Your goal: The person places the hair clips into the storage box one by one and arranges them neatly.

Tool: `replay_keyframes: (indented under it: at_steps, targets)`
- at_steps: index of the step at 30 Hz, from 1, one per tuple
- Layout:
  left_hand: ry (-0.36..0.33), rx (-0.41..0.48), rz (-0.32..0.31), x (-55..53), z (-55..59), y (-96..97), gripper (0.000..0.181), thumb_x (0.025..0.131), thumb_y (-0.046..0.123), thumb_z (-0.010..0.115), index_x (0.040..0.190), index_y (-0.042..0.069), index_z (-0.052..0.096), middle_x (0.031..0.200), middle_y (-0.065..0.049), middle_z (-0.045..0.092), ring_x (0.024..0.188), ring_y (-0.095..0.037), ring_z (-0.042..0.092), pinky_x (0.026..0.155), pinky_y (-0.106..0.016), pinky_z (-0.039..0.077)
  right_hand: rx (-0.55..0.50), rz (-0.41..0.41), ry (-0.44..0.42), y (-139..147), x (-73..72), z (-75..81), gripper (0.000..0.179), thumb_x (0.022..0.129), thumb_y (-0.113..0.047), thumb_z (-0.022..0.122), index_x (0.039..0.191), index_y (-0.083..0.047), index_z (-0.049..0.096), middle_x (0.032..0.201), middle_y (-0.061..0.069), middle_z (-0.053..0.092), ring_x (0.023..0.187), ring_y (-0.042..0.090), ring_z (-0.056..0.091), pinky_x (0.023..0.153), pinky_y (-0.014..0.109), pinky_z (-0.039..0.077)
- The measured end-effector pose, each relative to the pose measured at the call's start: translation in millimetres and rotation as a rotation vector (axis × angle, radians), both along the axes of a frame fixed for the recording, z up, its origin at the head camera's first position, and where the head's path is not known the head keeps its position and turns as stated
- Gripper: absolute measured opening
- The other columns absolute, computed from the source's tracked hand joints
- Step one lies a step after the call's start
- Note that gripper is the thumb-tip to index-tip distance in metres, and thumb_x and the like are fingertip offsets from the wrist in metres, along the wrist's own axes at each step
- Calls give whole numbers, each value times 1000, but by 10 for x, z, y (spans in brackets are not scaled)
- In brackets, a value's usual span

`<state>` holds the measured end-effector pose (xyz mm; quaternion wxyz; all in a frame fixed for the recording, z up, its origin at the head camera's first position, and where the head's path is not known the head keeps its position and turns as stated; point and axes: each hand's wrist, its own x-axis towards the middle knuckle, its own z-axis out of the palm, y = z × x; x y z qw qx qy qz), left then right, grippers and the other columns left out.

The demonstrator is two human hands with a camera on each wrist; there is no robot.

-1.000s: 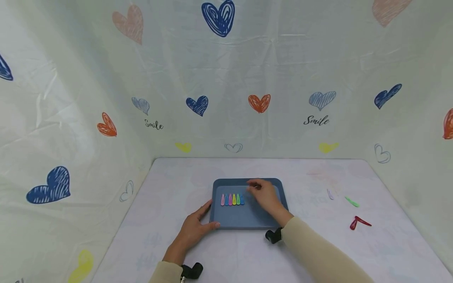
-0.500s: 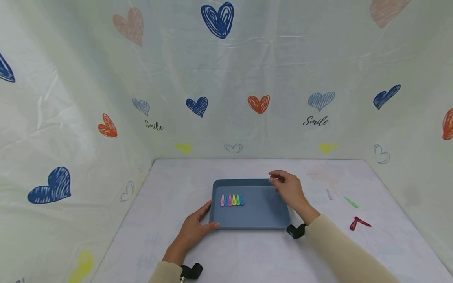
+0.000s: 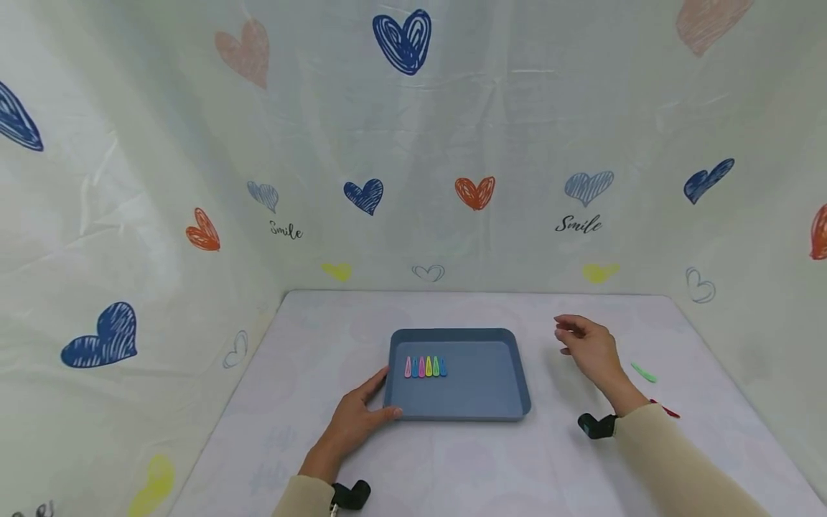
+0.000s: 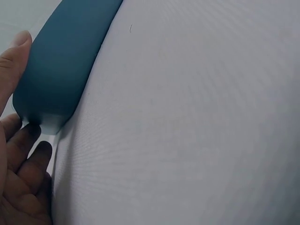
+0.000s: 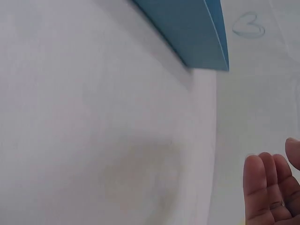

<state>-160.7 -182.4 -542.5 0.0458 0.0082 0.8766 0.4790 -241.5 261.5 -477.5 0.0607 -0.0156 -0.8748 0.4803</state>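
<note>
My left hand [image 3: 352,420] holds the near left corner of a blue-grey tray [image 3: 465,398], thumb at the front rim and fingers along the left side. The left wrist view shows the tray's corner [image 4: 61,70] between thumb and fingers. Inside the tray, several snap hair clips [image 3: 425,367] in pink, blue, yellow and green stand side by side in a row, left of centre. To the right of the tray my right hand [image 3: 591,352] is above the table, fingers loosely bent. Nothing shows in that hand [image 5: 272,187] in the right wrist view.
Right of my right hand lies a green hair clip [image 3: 644,372]. Part of a red clip [image 3: 667,410] shows past the right sleeve [image 3: 678,459], which covers the rest. The white table [image 3: 452,467] meets a heart-printed curtain [image 3: 517,237] at the back.
My right hand has moved right, from over the tray to above the table, and now hides the pale purple clip. The left hand and the row of clips have stayed put.
</note>
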Motion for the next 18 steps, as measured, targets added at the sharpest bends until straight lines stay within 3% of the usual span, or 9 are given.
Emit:
replay_keyframes:
  at_steps: [11,18]
  targets:
    - [-1,-8,-6,-2,1,-2,91,82,50,89,161,29,47,165,-3,47,156,-36,37,126,-59,33,93,-11,-160,802,55,-49,48,109,-12,55,152,6,48,145,36,55,116,44,69,79,25,65]
    - [-8,-9,-1,-5,1,-1,91,82,50,89,161,30,47,165,-4,46,156,-36,37,126,-59,33,117,-35,-278,983,75,-110,53,107,-15,55,155,5,45,149,38,51,99,25,73,72,20,61]
